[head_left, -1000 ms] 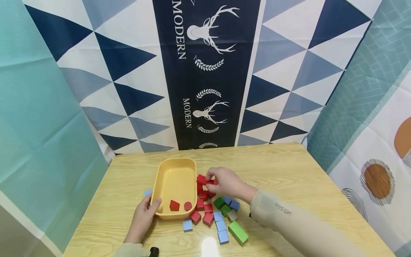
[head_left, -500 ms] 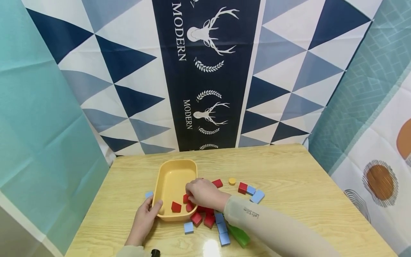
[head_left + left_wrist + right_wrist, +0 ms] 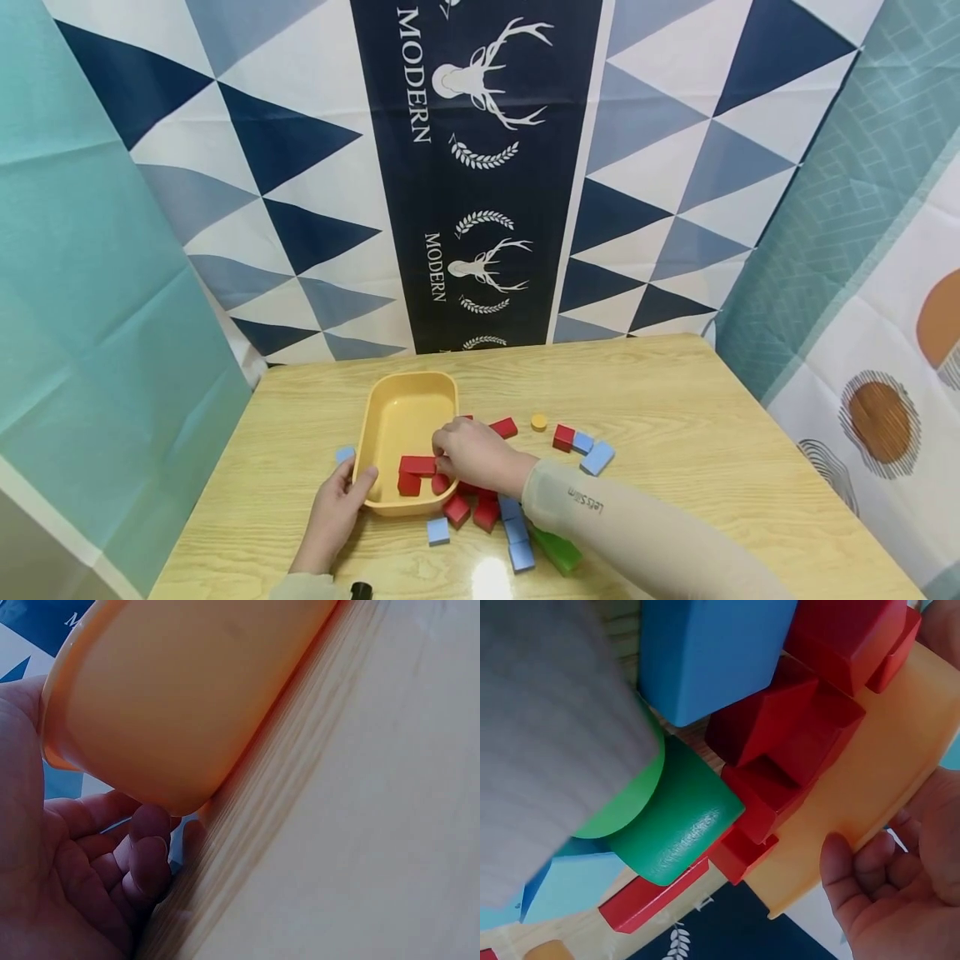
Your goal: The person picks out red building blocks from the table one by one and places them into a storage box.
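Note:
A yellow tray sits on the table with a few red blocks at its near end. One is a long red block, lying across a red block beside a rounded red piece. My left hand grips the tray's near left corner, thumb over the rim and fingers curled below it in the left wrist view. My right hand reaches over the tray's right rim, fingers just right of the long block. In the right wrist view its fingers are loosely bent at the tray wall, with no block visible in them.
Red blocks crowd the tray's right side, partly under my right arm. Light blue blocks and a green block lie nearer me. Farther right are a yellow disc, a red block and a light blue block.
My right hand has moved left from the red pile to over the tray's right rim. A long red block has come to lie inside. My left hand stays on the tray.

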The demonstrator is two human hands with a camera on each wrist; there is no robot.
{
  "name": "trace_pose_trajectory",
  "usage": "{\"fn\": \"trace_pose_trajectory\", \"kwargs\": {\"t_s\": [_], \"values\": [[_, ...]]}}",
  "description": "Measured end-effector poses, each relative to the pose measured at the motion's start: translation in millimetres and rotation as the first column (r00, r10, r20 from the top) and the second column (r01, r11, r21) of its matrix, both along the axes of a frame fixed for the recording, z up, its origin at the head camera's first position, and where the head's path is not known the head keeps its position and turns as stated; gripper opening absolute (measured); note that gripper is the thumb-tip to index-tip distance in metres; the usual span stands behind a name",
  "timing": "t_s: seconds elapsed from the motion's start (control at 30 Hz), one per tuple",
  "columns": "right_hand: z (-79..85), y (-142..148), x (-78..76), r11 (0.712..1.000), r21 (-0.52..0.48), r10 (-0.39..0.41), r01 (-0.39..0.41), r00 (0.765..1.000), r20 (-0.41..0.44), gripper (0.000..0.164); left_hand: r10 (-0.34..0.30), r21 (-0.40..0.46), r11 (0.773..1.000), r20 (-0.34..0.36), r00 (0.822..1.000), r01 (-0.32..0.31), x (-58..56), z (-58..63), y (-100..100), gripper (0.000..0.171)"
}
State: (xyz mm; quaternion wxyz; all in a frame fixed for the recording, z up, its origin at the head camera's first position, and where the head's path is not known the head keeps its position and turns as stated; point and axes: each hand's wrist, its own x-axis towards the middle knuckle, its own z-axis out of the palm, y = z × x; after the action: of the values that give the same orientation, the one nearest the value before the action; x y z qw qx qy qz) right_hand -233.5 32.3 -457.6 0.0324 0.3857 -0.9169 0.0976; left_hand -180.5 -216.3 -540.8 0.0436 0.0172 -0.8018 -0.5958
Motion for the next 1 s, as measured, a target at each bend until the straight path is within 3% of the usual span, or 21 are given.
{"fn": "trace_pose_trajectory", "kwargs": {"t_s": [0.17,0.3,0.4,0.53,0.7,0.9,1.0], "values": [[7.8,14.4,2.2,0.995,-0.100,0.032,-0.029,0.999,0.029,0.010,-0.001,0.011,1.000,0.007,1.000,0.001,0.4,-0.6,0.3,0.057],[13.9,44.7,-6.4,0.984,-0.177,0.024,-0.022,1.000,0.007,0.012,0.001,0.011,1.000,0.018,1.000,-0.001,-0.2,-0.7,0.5,0.057],[15.7,79.9,-19.4,0.972,-0.219,-0.074,0.084,0.996,0.055,0.010,0.000,0.001,1.000,0.015,1.000,0.000,-0.4,-0.1,0.3,0.057],[15.9,133.7,-36.8,0.934,-0.246,-0.230,0.261,0.962,0.148,0.008,0.003,-0.016,1.000,0.013,1.000,-0.003,0.2,1.5,-0.5,0.057],[9.7,186.9,-44.7,0.901,-0.228,-0.329,0.369,0.924,0.197,0.009,0.004,-0.026,1.000,0.019,1.000,-0.003,1.0,3.1,-1.1,0.057],[-5.4,207.1,-38.0,0.911,-0.179,-0.309,0.373,0.901,0.305,0.015,-0.004,-0.007,1.000,0.019,1.000,0.004,1.3,2.5,-0.6,0.057],[-15.1,205.1,-32.5,0.934,-0.135,-0.279,0.331,0.911,0.303,0.021,0.000,-0.006,1.000,0.020,1.000,0.000,0.8,1.8,0.4,0.057]]}}
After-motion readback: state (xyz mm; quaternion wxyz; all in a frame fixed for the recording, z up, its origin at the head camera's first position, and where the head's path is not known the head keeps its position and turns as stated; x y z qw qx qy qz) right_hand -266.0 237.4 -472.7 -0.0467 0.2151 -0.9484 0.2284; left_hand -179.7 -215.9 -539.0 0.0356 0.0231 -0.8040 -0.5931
